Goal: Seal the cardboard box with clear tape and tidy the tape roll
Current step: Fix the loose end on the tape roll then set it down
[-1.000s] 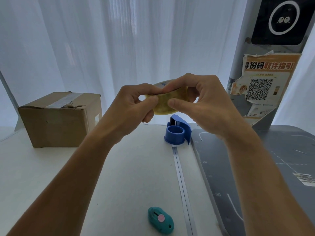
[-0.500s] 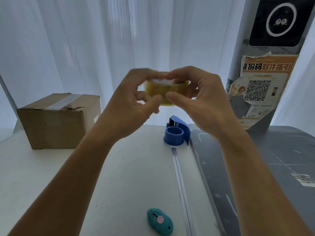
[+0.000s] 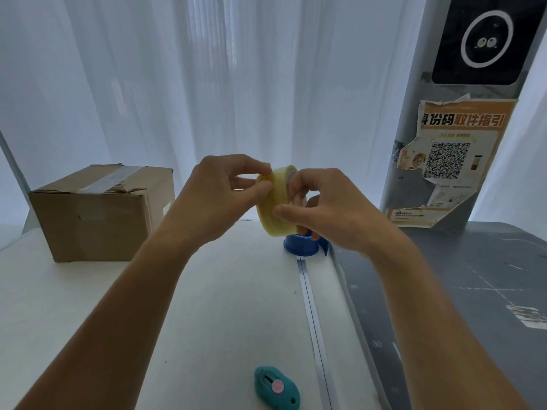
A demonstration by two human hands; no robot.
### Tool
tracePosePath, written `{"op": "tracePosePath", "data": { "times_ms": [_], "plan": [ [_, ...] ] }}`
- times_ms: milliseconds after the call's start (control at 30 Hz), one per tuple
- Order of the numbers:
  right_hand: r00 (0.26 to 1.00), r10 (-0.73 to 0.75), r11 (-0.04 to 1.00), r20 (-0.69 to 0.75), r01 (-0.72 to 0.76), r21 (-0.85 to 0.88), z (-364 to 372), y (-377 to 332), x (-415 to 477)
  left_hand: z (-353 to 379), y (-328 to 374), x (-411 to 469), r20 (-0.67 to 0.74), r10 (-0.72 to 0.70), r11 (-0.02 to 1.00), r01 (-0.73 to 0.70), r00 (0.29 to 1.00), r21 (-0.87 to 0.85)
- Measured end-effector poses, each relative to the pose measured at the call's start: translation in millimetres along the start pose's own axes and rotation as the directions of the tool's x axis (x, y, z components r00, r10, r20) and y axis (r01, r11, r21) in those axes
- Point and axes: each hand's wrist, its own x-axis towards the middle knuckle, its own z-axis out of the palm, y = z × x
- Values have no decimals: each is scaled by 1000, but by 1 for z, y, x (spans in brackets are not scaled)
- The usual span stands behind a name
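Above the white table (image 3: 88, 306), in the head view, I've got the tape roll (image 3: 273, 202) up in the air btwn both hands, just over the blue dispenser (image 3: 302, 247). My left hand (image 3: 219, 199) is curled, thumb and forefinger pinched at the roll's upper left edge, prob. on the loose end, tho I can't see the end itself. My right hand (image 3: 328, 211) is half closed round the roll's right side, thumb on the outer face, fingers behind it. Roll looks light and stiff, w/ a smooth, slick outer wrap, so best held by rim and core, not the sticky side. The cardboard box (image 3: 97, 214) sits well apart at the far left, a tape strip already across its top flaps. A teal cutter (image 3: 276, 387) lies near me.
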Motion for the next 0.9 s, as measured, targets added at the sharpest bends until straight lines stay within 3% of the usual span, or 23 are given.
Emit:
{"op": "tracePosePath", "data": {
  "times_ms": [200,500,700,900],
  "plan": [
    [996,-29,995,82,37,-88,2,10,2,-1,-2,-1,34,68,992,-71,997,106],
    [962,0,997,274,-21,72,-8,9,-2,1,-8,-1,186,114,984,-138,976,117],
    [985,-84,992,152,97,-76,-4,2,-2,-1,-4,0,192,71,997,-76,979,16],
    [983,-126,983,131,142,-119,-4,-4,-3,-8,-1,-4,236,48,999,-53,971,13]
  ]
}}
